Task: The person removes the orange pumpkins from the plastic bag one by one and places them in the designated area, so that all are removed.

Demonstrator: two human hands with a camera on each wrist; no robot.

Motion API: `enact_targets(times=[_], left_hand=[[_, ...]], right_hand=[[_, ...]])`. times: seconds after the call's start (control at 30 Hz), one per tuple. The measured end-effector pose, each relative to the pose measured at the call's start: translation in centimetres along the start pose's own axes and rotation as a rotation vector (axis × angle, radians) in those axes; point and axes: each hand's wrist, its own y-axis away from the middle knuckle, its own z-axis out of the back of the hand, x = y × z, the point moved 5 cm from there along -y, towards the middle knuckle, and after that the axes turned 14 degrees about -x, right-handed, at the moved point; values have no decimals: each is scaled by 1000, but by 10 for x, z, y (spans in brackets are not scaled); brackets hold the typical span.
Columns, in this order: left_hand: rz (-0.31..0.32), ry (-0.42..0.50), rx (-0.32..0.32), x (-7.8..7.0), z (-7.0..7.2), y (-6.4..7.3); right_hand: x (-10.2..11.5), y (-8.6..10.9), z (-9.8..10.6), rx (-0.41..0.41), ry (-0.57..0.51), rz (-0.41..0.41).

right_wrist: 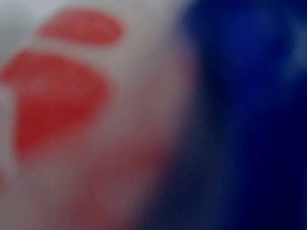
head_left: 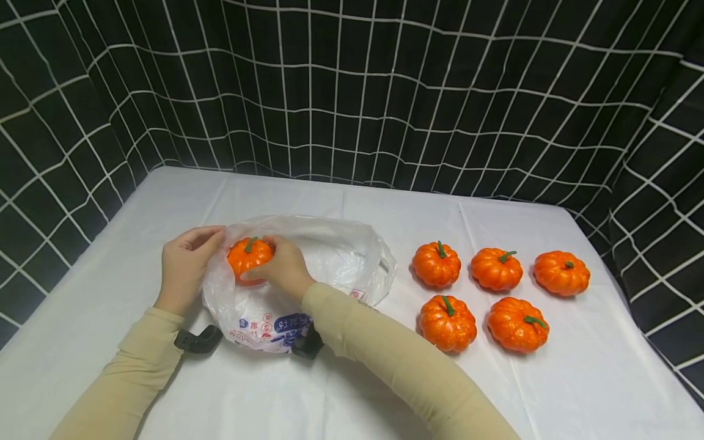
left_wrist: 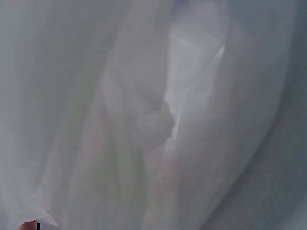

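Observation:
In the head view my right hand grips a small orange pumpkin with a green stem, thumb and fingers on its right side. The pumpkin is within the mouth of a translucent white plastic bag, near the bag's left side. My left hand pinches the bag's left rim between thumb and fingers. Blurred bag film fills most of the left wrist view. Up close in the right wrist view is the bag's red and blue print.
To the right on the white tablecloth sit several more pumpkins in two rows. The nearest to my right forearm is a front-row pumpkin. A black curtain with white grid lines stands behind and along both sides.

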Motion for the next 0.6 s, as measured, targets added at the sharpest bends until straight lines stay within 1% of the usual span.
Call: enact_targets(times=[0.13, 0.37, 0.6], left_hand=[[-2, -3, -2, 0, 0, 0], [-3, 45, -17, -4, 0, 1], [2, 60, -23, -3, 1, 0]], right_hand=[[0, 1, 2, -6, -6, 0], [-3, 6, 14, -15, -9, 0], [-5, 20, 30, 28, -7, 9]])
